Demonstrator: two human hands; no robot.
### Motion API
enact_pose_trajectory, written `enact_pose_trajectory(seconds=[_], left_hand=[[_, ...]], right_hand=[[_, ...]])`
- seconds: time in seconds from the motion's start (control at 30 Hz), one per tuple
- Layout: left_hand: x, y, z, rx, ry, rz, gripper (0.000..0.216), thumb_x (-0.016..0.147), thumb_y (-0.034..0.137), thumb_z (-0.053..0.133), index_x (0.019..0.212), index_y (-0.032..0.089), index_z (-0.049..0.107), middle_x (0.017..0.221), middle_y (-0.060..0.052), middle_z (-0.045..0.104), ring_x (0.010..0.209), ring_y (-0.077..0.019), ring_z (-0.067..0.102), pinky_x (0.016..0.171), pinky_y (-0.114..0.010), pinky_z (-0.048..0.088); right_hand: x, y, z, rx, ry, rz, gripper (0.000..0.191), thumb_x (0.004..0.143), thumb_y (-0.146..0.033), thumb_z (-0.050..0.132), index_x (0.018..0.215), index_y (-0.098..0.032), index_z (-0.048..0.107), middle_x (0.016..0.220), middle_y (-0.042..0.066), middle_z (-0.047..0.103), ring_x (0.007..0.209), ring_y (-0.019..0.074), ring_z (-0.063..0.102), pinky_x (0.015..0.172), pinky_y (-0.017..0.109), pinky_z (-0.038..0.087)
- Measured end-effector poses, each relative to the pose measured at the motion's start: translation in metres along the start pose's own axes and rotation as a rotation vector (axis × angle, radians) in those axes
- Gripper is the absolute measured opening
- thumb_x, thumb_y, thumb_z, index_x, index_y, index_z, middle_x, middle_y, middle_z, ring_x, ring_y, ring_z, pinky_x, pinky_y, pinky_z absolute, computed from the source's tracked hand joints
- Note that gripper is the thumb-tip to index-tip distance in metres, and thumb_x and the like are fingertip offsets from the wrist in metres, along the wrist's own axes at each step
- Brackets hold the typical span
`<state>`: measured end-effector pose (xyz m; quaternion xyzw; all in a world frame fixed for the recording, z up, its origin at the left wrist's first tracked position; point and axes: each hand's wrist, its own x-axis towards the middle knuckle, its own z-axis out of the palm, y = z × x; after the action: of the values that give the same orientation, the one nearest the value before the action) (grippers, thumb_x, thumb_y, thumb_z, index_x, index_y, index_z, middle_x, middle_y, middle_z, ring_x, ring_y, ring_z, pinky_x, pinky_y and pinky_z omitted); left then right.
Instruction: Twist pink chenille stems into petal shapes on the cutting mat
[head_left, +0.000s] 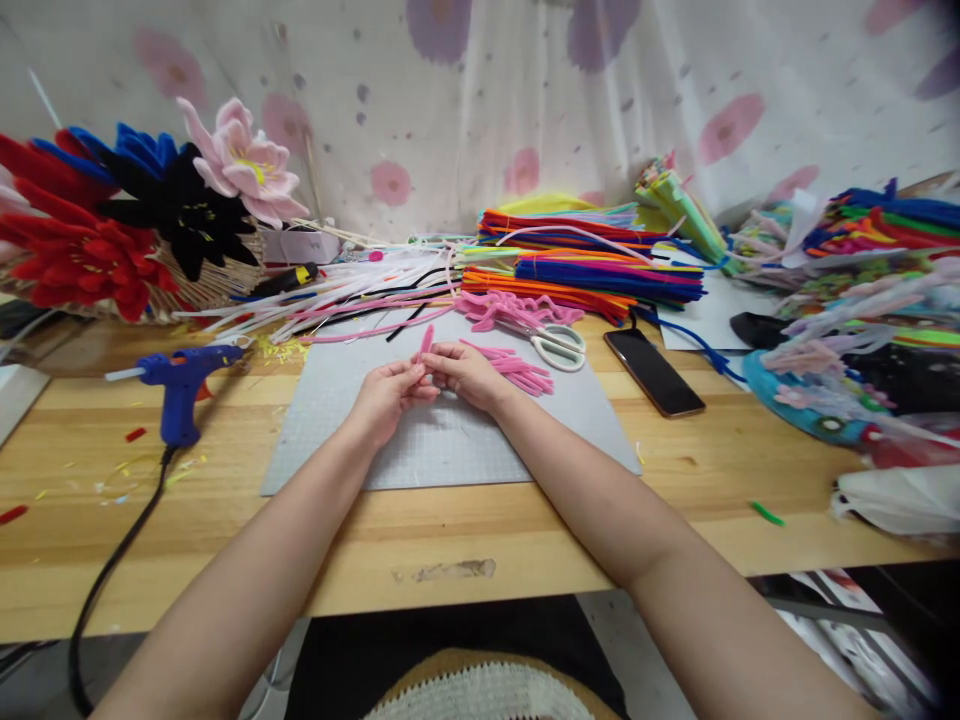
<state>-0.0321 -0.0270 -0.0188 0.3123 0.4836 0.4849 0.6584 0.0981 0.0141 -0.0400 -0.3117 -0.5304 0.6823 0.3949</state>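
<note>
Pale wood spans your workbench [525, 540], with a grey cutting mat [450, 450] laid square before you and a white cloth printed with pink and purple flowers [525, 100] hanging behind it. A blue glue gun [182, 380] stands on the bare wood to your left, its black cord trailing off the near edge. Beyond it sit red, black, blue and pink craft flowers [150, 215]. Bundled pipe cleaners [585, 270] in many colours are stacked along the back. White-handled scissors [559, 347] lie at the mat's far edge, and a dark phone [654, 372] rests just off the mat's right corner.

Your left hand [386, 395] and right hand [469, 372] meet over the middle of the mat. The fingers of both are curled in and pressed together at the tips, pinching a pink pipe cleaner [426, 342] whose free end pokes up above your knuckles. A small pile of cut pink pieces [517, 368] lies on the mat just beside your right hand.

How the pink pipe cleaner bends inside your grip is hidden by the fingertips. The heap of craft work [847, 340] on your right is blurred and hard to sort out, and the flowers are cut off at the left edge.
</note>
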Motion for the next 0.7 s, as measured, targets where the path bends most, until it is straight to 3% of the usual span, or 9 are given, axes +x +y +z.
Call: enact_pose_trajectory(seconds=[0.17, 0.27, 0.37, 0.53, 0.63, 0.7], left_hand=[[0.004, 0.002, -0.005, -0.011, -0.187, -0.054, 0.008, 0.076, 0.018, 0.058, 0.077, 0.010, 0.061, 0.069, -0.005, 0.066, 0.062, -0.0144, 0.065, 0.060, -0.026, 0.053], [0.006, 0.001, -0.006, 0.022, -0.205, -0.056, 0.017, 0.074, 0.025, 0.061, 0.083, 0.010, 0.061, 0.082, -0.008, 0.067, 0.070, -0.0181, 0.067, 0.063, -0.030, 0.054], [0.007, -0.006, -0.005, 0.154, -0.133, 0.061, 0.029, 0.068, 0.027, 0.067, 0.090, 0.011, 0.058, 0.079, -0.006, 0.065, 0.066, -0.0162, 0.066, 0.064, -0.030, 0.053], [0.012, -0.019, -0.008, 0.463, 0.041, 0.404, 0.042, 0.063, 0.026, 0.069, 0.098, 0.018, 0.047, 0.069, 0.002, 0.062, 0.058, -0.0128, 0.062, 0.060, -0.028, 0.051], [0.012, -0.018, -0.010, 0.581, 0.031, 0.529, 0.037, 0.064, 0.030, 0.068, 0.093, 0.019, 0.049, 0.073, 0.001, 0.062, 0.061, -0.0113, 0.061, 0.060, -0.025, 0.049], [0.011, -0.015, -0.010, 0.571, -0.003, 0.523, 0.037, 0.065, 0.035, 0.066, 0.094, 0.019, 0.050, 0.075, 0.001, 0.061, 0.059, -0.0114, 0.061, 0.057, -0.024, 0.048]], right_hand=[[0.002, 0.000, -0.002, 0.092, 0.036, 0.004, 0.035, 0.059, -0.041, 0.071, 0.062, -0.016, 0.048, 0.056, -0.004, 0.051, 0.050, 0.0054, 0.042, 0.048, 0.020, 0.030], [0.003, -0.001, -0.004, 0.043, 0.116, -0.048, 0.037, 0.058, -0.042, 0.071, 0.059, -0.016, 0.044, 0.054, -0.006, 0.048, 0.047, 0.0040, 0.038, 0.046, 0.020, 0.026], [0.004, -0.002, -0.005, -0.026, 0.200, -0.092, 0.041, 0.057, -0.044, 0.071, 0.057, -0.017, 0.040, 0.050, -0.008, 0.038, 0.044, 0.0029, 0.029, 0.044, 0.021, 0.021], [0.006, -0.003, -0.003, -0.109, 0.251, -0.118, 0.043, 0.055, -0.047, 0.070, 0.056, -0.018, 0.039, 0.050, -0.008, 0.034, 0.046, 0.0041, 0.028, 0.045, 0.022, 0.019], [0.005, -0.003, -0.003, -0.107, 0.224, -0.109, 0.043, 0.056, -0.047, 0.070, 0.055, -0.018, 0.039, 0.049, -0.008, 0.034, 0.046, 0.0042, 0.028, 0.045, 0.022, 0.019], [0.004, -0.003, -0.005, -0.076, 0.176, -0.091, 0.042, 0.057, -0.047, 0.070, 0.056, -0.017, 0.040, 0.049, -0.008, 0.035, 0.045, 0.0039, 0.029, 0.046, 0.022, 0.019]])
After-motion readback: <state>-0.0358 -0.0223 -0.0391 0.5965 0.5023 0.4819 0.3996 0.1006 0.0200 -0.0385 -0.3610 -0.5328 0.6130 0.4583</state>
